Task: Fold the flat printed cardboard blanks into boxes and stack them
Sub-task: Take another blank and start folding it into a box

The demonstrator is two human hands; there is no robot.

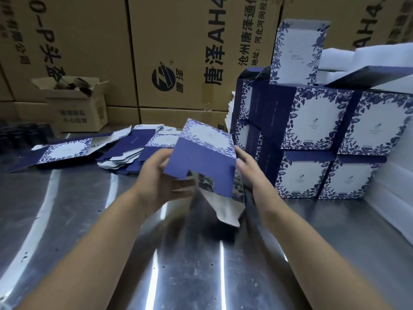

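Note:
A blue-and-white printed blank [202,159], partly folded, hangs above the steel table between my two hands. My left hand [161,175] grips its left side, thumb near the lower flaps. My right hand [248,168] holds its right edge. White inner flaps dangle blurred below it. A pile of flat blanks [127,153] lies at the back left, with one spread blank [64,149] beside it. Folded boxes [317,142] are stacked two high on the right, one open box [297,52] on top.
The shiny steel table [178,265] fills the foreground. Large brown cartons [190,52] wall the back. A small open carton [76,104] with dark items sits at the back left. White foam sheets [380,61] lie behind and right of the stack.

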